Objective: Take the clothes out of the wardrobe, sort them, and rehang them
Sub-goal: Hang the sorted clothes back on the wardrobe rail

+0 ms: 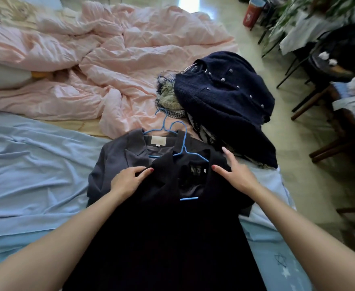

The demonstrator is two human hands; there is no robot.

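- Black jacket [166,223] on blue wire hanger [184,152], lower centre, lies over grey blazer [117,156]; left hand [128,179] pinches its lapel, right hand [235,173] rests flat, fingers straight.
- Navy knitted cardigan [224,95] pile centre right: clothes out, sorting underway, rehanging not started.

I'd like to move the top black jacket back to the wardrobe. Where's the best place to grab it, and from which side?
Probably the blue hanger's hook, reached from the far side, above the collar. It sticks out bare beyond the black jacket, which is already threaded on it, so lifting there should carry the whole garment. The left hand and right hand are now at the shoulders.
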